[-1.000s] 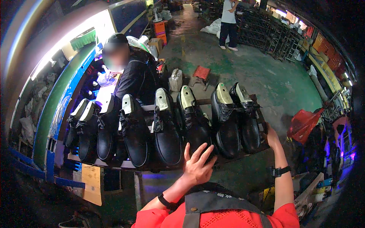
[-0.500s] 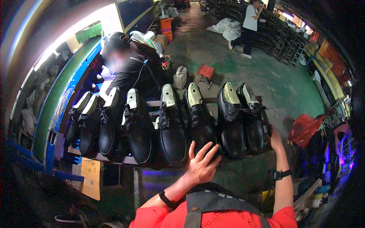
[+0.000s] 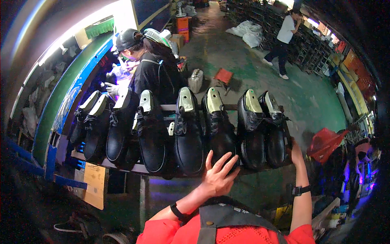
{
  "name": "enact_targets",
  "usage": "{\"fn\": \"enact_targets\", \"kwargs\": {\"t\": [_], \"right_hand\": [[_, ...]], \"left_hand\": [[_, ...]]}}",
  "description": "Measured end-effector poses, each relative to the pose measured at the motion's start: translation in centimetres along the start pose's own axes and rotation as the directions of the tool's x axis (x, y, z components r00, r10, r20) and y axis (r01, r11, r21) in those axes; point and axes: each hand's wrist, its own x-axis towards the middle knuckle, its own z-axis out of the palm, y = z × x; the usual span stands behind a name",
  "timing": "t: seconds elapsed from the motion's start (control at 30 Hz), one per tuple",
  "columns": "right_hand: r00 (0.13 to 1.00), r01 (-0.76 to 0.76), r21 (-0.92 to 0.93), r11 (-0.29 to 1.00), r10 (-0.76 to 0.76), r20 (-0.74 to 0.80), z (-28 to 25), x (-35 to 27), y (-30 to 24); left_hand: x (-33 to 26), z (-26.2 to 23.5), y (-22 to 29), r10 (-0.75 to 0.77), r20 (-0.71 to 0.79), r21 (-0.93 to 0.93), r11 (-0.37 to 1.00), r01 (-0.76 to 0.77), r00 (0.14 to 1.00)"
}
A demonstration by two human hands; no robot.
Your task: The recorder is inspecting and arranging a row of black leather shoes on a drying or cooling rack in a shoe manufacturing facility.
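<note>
In front of me several black lace-up shoes (image 3: 189,150) stand in a row on a long rack (image 3: 118,164), toes toward me. Pale lasts (image 3: 186,101) show in their openings. My left hand (image 3: 219,177) rests with fingers spread against the toe of a shoe (image 3: 221,142) right of the row's middle. At the right end of the rack, beside the last shoe (image 3: 275,142), my right hand (image 3: 296,153) is closed around the dark end of the frame. Its fingertips are partly hidden there.
A co-worker (image 3: 156,75) in black works beyond the rack's left half, beside a green and blue bench (image 3: 69,97). Farther off, another person (image 3: 282,40) walks. A red stool (image 3: 223,75), a metal can (image 3: 196,80) and a red bag (image 3: 325,144) stand around.
The walking person has moved right. The co-worker's gloved hands now show above the bench. The shoes sit slightly farther right in view; both my hands keep their places at the rack.
</note>
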Motion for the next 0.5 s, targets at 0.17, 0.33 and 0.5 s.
{"fn": "enact_targets", "kwargs": {"t": [0.17, 0.33, 0.5], "right_hand": [[0.999, 0.035, -0.013, 0.999, -0.036, -0.022, 0.0, 0.7, 1.6], [0.998, 0.058, 0.19, 0.98, -0.06, 0.003, -0.8, 1.2, 3.6], [0.988, 0.15, -0.02, 0.988, -0.151, -0.035, -2.4, 3.6, 8.4]], "left_hand": [[0.1, -0.2, 0.1, -0.017, 0.011, -0.026, 1.0, 0.018, 1.0], [0.6, -1.8, 0.8, -0.05, 0.06, -0.096, 0.994, 0.056, 0.997], [0.5, -7.2, -0.4, 0.097, -0.144, -0.071, 0.992, -0.108, 0.985]]}}
